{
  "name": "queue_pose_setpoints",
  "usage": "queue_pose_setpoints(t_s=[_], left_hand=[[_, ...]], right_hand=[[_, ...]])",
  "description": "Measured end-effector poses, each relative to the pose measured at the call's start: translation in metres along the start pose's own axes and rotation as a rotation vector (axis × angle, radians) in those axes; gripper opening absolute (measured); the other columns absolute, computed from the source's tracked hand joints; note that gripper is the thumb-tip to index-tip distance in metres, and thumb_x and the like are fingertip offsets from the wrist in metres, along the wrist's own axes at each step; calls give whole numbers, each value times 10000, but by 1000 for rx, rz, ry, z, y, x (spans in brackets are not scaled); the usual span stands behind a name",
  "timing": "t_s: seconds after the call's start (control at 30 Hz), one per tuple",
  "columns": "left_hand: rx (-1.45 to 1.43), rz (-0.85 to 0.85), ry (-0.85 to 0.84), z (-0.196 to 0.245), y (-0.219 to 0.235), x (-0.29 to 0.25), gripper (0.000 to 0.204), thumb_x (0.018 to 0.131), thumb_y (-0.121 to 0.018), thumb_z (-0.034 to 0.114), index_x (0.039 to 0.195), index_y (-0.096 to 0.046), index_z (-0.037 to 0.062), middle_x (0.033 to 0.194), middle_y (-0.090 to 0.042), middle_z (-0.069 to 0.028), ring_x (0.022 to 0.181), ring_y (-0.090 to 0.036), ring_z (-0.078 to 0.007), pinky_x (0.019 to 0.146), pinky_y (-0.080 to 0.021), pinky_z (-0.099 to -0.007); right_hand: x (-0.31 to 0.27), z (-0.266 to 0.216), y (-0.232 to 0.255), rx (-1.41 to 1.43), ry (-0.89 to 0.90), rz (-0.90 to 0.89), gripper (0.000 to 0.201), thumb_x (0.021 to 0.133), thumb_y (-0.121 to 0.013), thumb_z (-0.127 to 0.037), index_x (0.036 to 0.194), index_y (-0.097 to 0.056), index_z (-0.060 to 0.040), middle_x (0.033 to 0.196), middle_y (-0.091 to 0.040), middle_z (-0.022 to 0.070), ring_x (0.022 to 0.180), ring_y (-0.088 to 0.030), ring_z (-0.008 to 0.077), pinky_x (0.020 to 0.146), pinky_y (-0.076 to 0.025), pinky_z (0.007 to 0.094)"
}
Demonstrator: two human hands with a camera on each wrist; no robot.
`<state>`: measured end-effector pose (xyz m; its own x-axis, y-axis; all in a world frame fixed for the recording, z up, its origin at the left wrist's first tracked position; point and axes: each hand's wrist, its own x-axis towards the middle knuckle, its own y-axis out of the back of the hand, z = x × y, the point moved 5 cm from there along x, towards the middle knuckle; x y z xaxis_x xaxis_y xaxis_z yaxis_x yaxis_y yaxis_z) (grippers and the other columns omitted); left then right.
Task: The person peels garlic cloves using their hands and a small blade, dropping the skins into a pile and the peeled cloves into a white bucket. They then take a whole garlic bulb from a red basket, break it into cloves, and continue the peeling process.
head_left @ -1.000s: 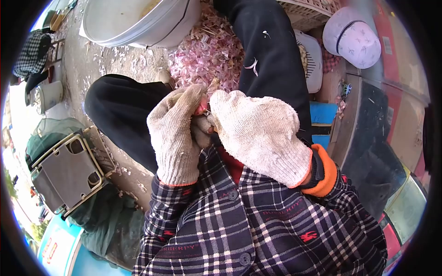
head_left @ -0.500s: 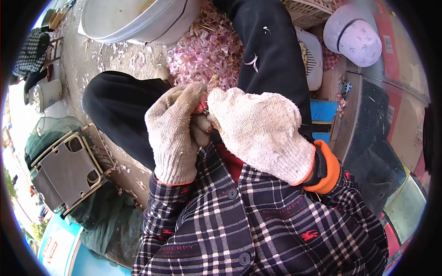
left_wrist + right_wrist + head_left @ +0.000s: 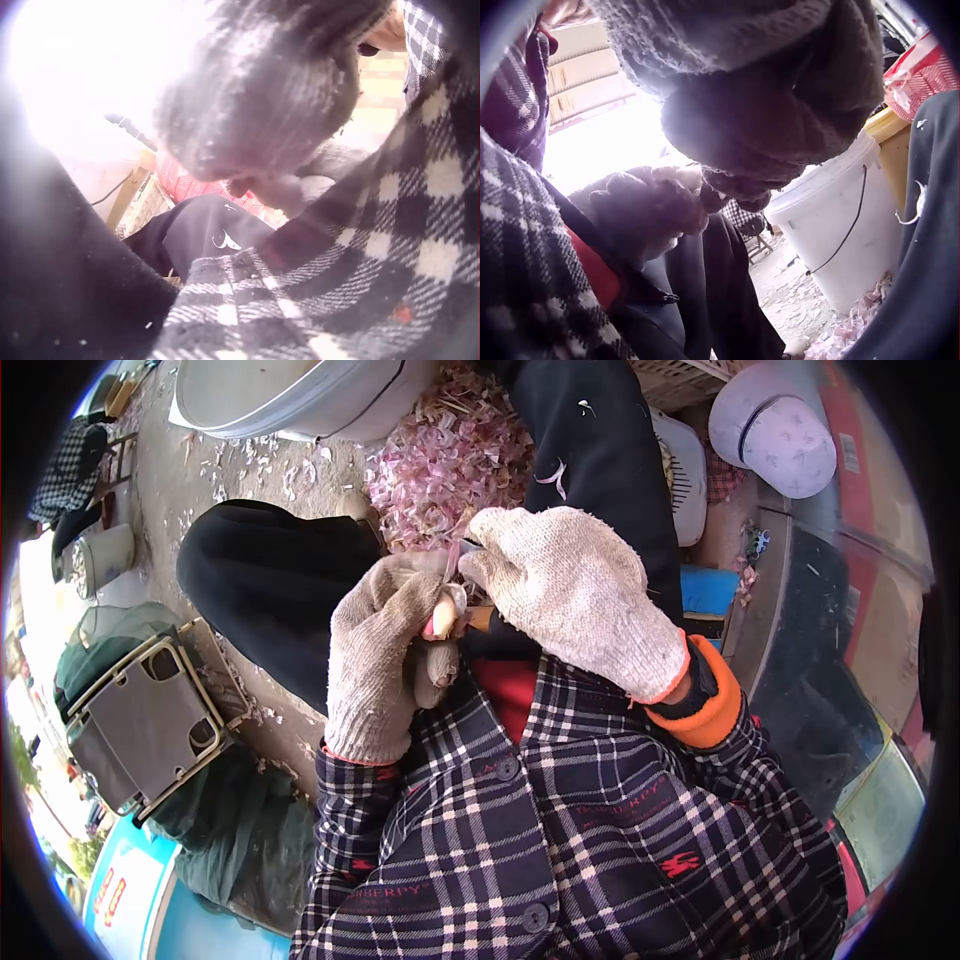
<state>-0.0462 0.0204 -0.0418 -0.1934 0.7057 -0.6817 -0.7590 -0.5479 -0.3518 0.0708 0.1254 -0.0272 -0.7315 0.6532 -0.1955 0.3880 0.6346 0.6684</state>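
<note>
In the head view, my gloved left hand [image 3: 380, 645] holds a partly peeled garlic clove [image 3: 445, 616] between thumb and fingers. Its pale flesh shows, with some pink skin at the lower side. My gloved right hand [image 3: 570, 590] is just to the right and slightly higher, thumb and forefinger pinching a thin strip of pink garlic skin [image 3: 453, 562] above the clove. A small dark patch shows between those fingertips; I cannot tell what it is. In both wrist views the gloves are shadowed and the clove is hard to make out.
A heap of pink garlic skins [image 3: 445, 470] lies on the ground between the legs. Beyond it stands a white bucket [image 3: 300, 405]. On the right are a white slotted basket [image 3: 682, 480] and a pale hat [image 3: 772, 430]; a folding chair [image 3: 150, 725] stands at left.
The right hand has drawn up and away from the left, a strip of skin at its fingertips. The left hand has turned slightly, and the clove's pale flesh now shows.
</note>
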Motion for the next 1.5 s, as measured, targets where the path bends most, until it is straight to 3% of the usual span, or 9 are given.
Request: queue_pose_setpoints(t_s=[0.13, 0.23, 0.33, 0.53, 0.73, 0.8, 1.0, 1.33, 1.5], left_hand=[[-222, -8, -115, -6, 4, 4, 301, 975, -571, 191, 1163, -515, -37, 800, -638, -137, 517, -602, -143, 415, -458, -208], [-235, -35, -136, -4, 6, 4, 279, 973, -570, 157, 1147, -515, -53, 849, -650, -148, 609, -661, -169, 486, -544, -232], [-186, -56, -125, -8, 9, 8, 294, 951, -593, 114, 1158, -507, -75, 889, -659, -151, 644, -676, -176, 529, -579, -246], [-45, 81, -133, -4, 8, 4, 343, 920, -582, 36, 1209, -455, -98, 890, -662, -172, 601, -665, -168, 495, -557, -225], [-44, 154, -95, -7, 6, 5, 334, 916, -578, 28, 1201, -455, -97, 862, -659, -166, 557, -653, -172, 472, -547, -225], [-123, 198, -37, -11, 8, 6, 286, 916, -569, 21, 1166, -494, -94, 869, -664, -161, 581, -659, -173, 473, -554, -227], [-579, 27, 80, -21, 11, 13, 252, 902, -589, 12, 1136, -569, -82, 886, -669, -144, 657, -675, -168, 520, -587, -227], [-40, -53, -111, 1, 8, 6, 264, 893, -610, 66, 1108, -565, -78, 923, -663, -147, 735, -679, -175, 588, -582, -256], [-488, 30, -121, -4, 14, 10, 311, 923, -614, 121, 1141, -538, -87, 884, -654, -150, 717, -676, -188, 559, -598, -264]], right_hand=[[17, 14, -4, 39, 2, 165, 224, 926, -630, -277, 891, -617, -56, 667, -592, 150, 547, -591, 289, 504, -436, 376], [4, 9, -9, 721, -534, -195, 292, 873, -690, -351, 864, -672, -59, 706, -663, 68, 616, -630, 132, 581, -497, 309], [-1, -4, -11, 751, -424, -212, 255, 882, -718, -244, 992, -647, -25, 716, -597, -17, 479, -442, 24, 441, -359, 197], [-1, 0, -25, 716, -339, -304, 237, 859, -712, -163, 1041, -642, -29, 740, -622, -7, 555, -486, 19, 499, -414, 202], [-7, -9, -23, 316, -246, -74, 226, 840, -721, -203, 961, -657, -24, 744, -667, 84, 635, -641, 108, 593, -503, 277], [-8, -6, -25, 499, -301, 20, 194, 785, -699, -195, 868, -640, -30, 765, -676, 127, 678, -675, 254, 615, -523, 365], [-8, -7, -23, 1203, -563, -81, 107, 836, -681, -121, 854, -671, -17, 688, -658, 46, 477, -563, 57, 418, -434, 208], [0, 8, -24, 832, -388, -92, 164, 829, -709, -179, 877, -676, -26, 648, -643, 45, 484, -582, 83, 405, -419, 220], [-3, 5, -41, 1549, -588, -244, 175, 874, -671, -154, 848, -700, 17, 665, -612, 42, 425, -472, 70, 368, -321, 198]])
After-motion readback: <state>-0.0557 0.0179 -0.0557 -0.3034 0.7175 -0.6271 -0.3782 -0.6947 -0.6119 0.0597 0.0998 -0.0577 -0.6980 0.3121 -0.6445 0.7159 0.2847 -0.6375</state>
